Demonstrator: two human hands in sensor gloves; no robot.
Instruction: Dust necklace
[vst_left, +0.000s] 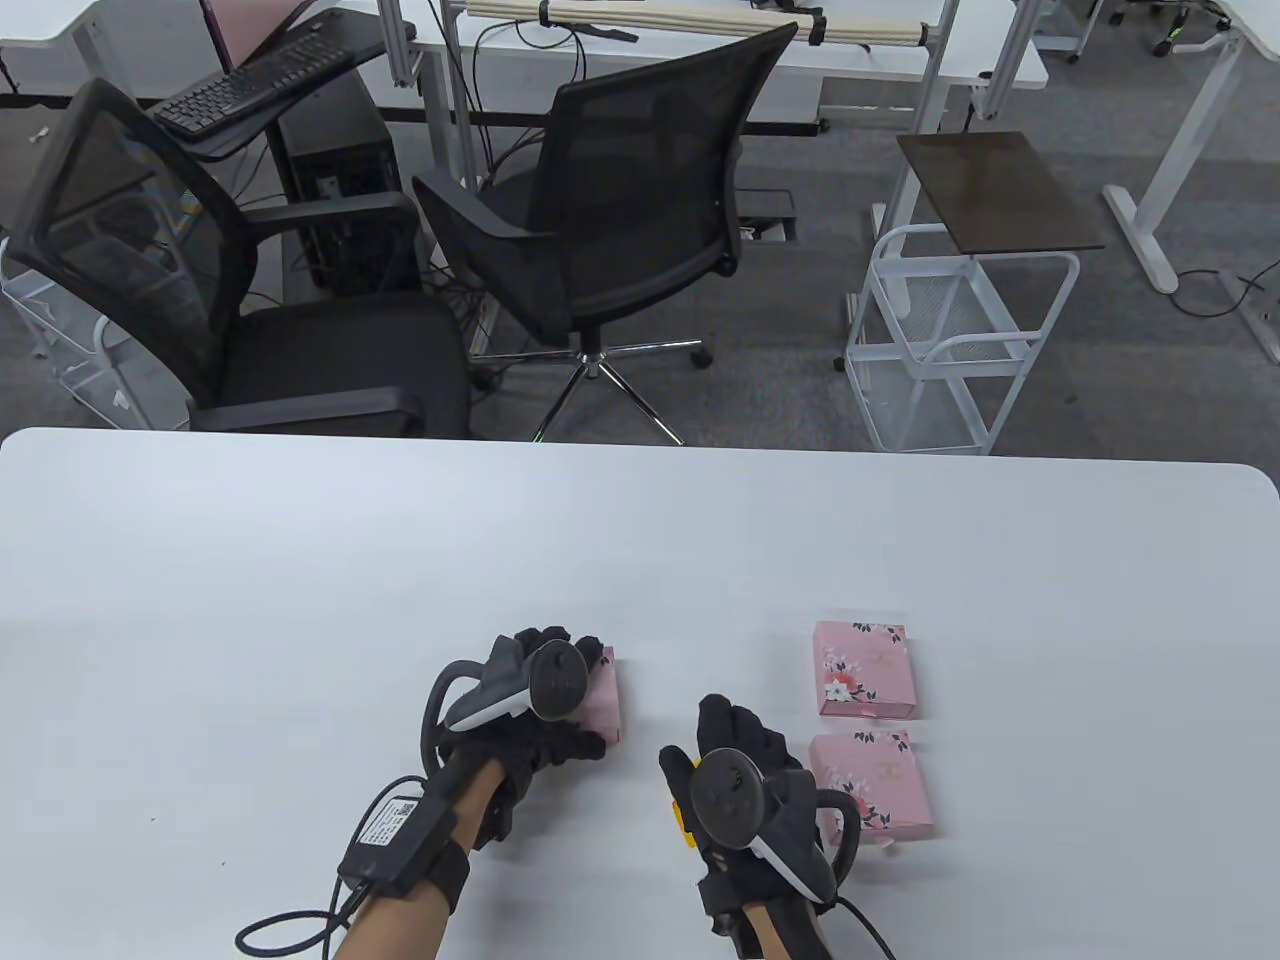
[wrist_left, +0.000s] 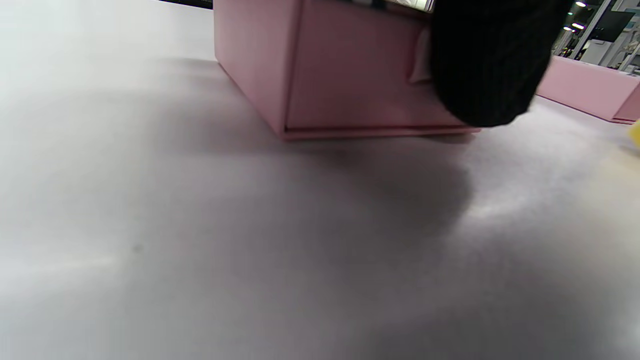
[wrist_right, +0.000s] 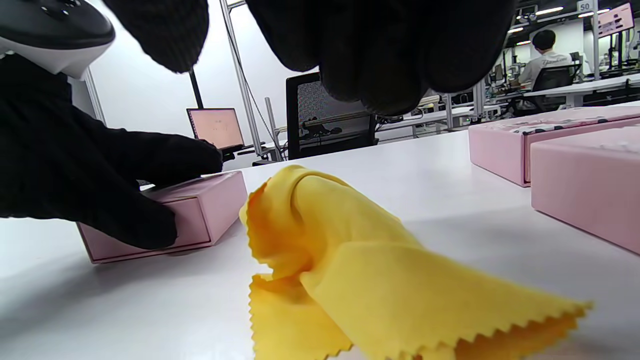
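My left hand (vst_left: 548, 700) grips a small pink box (vst_left: 606, 700) lying on the white table (vst_left: 300, 560). Its fingers lie over the lid and its thumb (wrist_left: 485, 65) presses the box's (wrist_left: 340, 75) near end, beside a small pull tab. My right hand (vst_left: 735, 745) hovers just right of it with loosely curled fingers (wrist_right: 390, 50) and holds nothing. Under it a crumpled yellow cloth (wrist_right: 350, 270) lies on the table, and only a yellow sliver (vst_left: 681, 818) shows from above. No necklace is visible.
Two more pink floral boxes (vst_left: 865, 670) (vst_left: 875, 785) lie side by side to the right of my right hand. Beyond the table's far edge stand two black office chairs (vst_left: 620, 200) and a white wire cart (vst_left: 950, 340).
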